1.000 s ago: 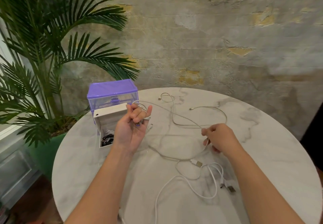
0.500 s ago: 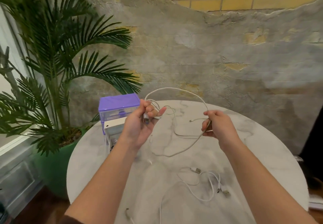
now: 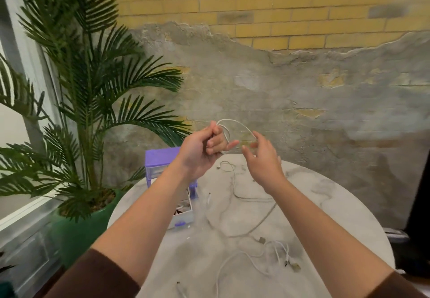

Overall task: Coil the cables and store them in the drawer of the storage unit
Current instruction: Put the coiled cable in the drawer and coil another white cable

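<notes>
Hands raised, cable (image 3: 229,127) looped above left grip (image 3: 204,149)

Round marble table (image 3: 337,207): loose white cables (image 3: 263,251), purple storage unit (image 3: 160,160).

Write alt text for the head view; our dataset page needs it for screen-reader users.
A person's left hand grips loops of a white cable held up over a round marble table, while the right hand guides the strand. More white cables lie loose on the table beside a purple storage unit with its drawer pulled open.
</notes>
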{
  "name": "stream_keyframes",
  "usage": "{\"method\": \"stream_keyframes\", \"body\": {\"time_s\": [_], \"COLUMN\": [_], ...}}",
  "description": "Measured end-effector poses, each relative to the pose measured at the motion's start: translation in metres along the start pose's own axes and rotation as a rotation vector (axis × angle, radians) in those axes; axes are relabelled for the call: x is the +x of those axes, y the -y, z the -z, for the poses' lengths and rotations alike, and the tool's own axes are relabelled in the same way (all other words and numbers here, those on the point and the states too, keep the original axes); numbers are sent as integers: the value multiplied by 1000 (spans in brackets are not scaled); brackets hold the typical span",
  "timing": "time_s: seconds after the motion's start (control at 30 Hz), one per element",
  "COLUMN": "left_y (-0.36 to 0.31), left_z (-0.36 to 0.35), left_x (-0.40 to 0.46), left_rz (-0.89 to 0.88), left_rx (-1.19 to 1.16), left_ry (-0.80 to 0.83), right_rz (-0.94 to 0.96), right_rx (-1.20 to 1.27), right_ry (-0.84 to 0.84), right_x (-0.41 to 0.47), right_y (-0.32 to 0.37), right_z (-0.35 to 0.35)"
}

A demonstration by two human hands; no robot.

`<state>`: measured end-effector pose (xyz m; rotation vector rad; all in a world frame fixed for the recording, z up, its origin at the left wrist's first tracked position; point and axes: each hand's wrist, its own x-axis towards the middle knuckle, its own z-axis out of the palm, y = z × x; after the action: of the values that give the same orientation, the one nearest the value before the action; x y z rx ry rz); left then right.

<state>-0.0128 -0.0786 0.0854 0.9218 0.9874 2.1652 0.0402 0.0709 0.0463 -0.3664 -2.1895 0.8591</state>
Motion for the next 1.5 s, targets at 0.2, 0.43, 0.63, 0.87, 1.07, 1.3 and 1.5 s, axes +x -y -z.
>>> {"method": "stream_keyframes", "body": {"time_s": [0.2, 0.43, 0.63, 0.87, 1.07, 1.3, 1.5], "left_y": [-7, -13, -10, 6, 15, 28, 31], "left_z": [-10, -20, -17, -8, -8, 9, 15], "left_x": [2, 14, 17, 20, 10, 5, -6], "left_rz": [-58, -167, -217, -226, -273, -135, 201], "left_rx": [-229, -93, 329, 885, 1212, 1171, 543], "left_ry": [-15, -128, -130, -136, -95, -121, -112], "right_rz": [36, 197, 190, 105, 31, 18, 54], "right_rx": [-275, -470, -404, -288, -149, 16, 133], "right_ry": [80, 49, 25, 38, 39, 108, 122], "right_x": [-22, -38, -45, -41, -30, -25, -23], "right_y": [12, 26, 37, 53, 50, 25, -2], "right_z": [7, 8, 19, 38, 49, 36, 26]}}
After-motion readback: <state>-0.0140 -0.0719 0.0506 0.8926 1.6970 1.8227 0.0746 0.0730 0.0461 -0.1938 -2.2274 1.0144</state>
